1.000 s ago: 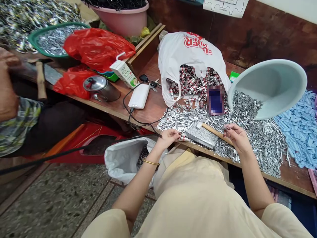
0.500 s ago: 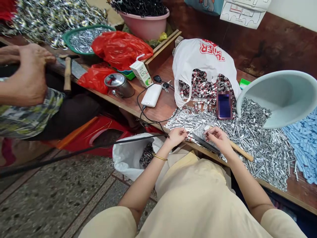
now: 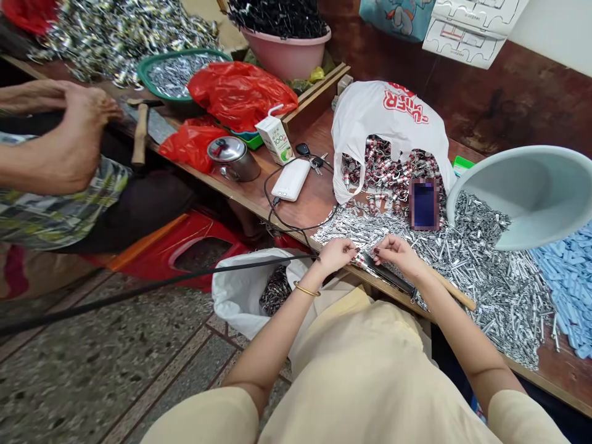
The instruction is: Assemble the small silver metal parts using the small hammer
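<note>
My left hand (image 3: 337, 254) is closed in a pinch at the table's front edge; what its fingertips hold is too small to make out. Close by on its right, my right hand (image 3: 396, 253) is also pinched, its fingertips a short gap from the left ones. Anything between them is hidden or too tiny to name. Below and between the hands lies a dark metal bar (image 3: 393, 277) along the edge. A wooden handle (image 3: 451, 288) sticks out from behind my right wrist. Loose small silver metal parts (image 3: 490, 305) are heaped around and beyond my right hand.
A white plastic bag (image 3: 393, 111) spills red-and-silver clip pieces, with a phone (image 3: 424, 205) on them. A tipped grey basin (image 3: 531, 191) stands right, near blue parts (image 3: 567, 277). A power bank (image 3: 291, 180) and metal cup (image 3: 234, 159) lie left. A co-worker's hands (image 3: 83, 117) are far left.
My right hand has come closer to my left, its fingers now curled tighter. The whole view has shifted slightly, moving the table contents right and down.
</note>
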A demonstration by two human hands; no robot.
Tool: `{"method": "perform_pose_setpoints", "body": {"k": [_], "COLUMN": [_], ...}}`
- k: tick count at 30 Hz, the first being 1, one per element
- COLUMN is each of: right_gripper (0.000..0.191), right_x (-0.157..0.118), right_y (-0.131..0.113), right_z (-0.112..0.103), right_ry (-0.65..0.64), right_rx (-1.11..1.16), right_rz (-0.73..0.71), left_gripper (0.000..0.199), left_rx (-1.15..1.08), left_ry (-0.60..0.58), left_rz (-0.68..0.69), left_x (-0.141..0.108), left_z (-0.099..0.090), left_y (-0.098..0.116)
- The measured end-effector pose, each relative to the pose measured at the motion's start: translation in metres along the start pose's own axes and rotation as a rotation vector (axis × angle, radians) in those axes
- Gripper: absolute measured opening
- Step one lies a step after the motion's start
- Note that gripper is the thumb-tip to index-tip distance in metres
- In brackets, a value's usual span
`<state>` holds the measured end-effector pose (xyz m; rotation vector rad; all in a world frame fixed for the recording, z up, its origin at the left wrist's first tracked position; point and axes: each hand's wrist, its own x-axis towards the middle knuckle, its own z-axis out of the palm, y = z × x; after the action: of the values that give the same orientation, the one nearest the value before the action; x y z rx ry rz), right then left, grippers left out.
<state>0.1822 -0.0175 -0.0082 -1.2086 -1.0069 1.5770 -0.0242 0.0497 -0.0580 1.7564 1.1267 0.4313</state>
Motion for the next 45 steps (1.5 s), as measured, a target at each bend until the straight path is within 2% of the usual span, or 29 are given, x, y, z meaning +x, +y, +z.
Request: {"method": "perform_pose_setpoints", "body": {"k": [6,8,12,15,23,28,33,37,42,45], "right_gripper": [0.04,0.032,0.007,0.012,0.014,0.014,0.015,0.013,0.006,0.015], "right_x": [0.015,0.021,0.028,0.03,0.028,0.027,0.026,0.025,0.023,0.02], "right_y": [0.005,0.005,0.003,0.002,0.012,0.022,0.026,0.03,0.037,0.04], "right_z": [0.002,0.006,0.012,0.012,0.011,0.011,0.011,0.014,0.015,0.014], "right_ry": [-0.028,-0.026,-0.021,-0.04,-0.086,-0.012,-0.027,-0.018,0.089,0.072], "right_rx": [-0.142,-0.277,-0.685,-0.834,-0.851,-0.852,-0.889,-0.908,-0.992,-1.055], "right_rz": [-0.018,-0.057,-0.206,-0.271,-0.357,-0.415,-0.418,-0.455,-0.506,-0.553], "left_gripper": [0.016,0.014,0.013,0.012,0.01,0.009,0.009,0.009,0.007,0.006], "left_rx": [-0.066,-0.072,-0.059,-0.06,-0.108,-0.087,-0.069,-0.106,-0.125,-0.135], "left_ry": [-0.021,-0.018,-0.028,-0.019,-0.029,-0.022,-0.003,-0.043,-0.043,-0.041], "left_rz": [-0.037,-0.028,-0.016,-0.012,-0.009,-0.041,-0.029,-0.041,-0.053,-0.056], "left_x": [0.001,0.001,0.0,0.0,-0.001,-0.001,0.0,0.001,0.002,0.002], "left_z": [0.0,-0.001,-0.002,-0.002,-0.002,-0.002,-0.001,0.0,0.0,0.001], "left_y": [-0.002,0.0,0.003,0.003,0.002,0.004,0.001,-0.001,0.001,0.0]}}
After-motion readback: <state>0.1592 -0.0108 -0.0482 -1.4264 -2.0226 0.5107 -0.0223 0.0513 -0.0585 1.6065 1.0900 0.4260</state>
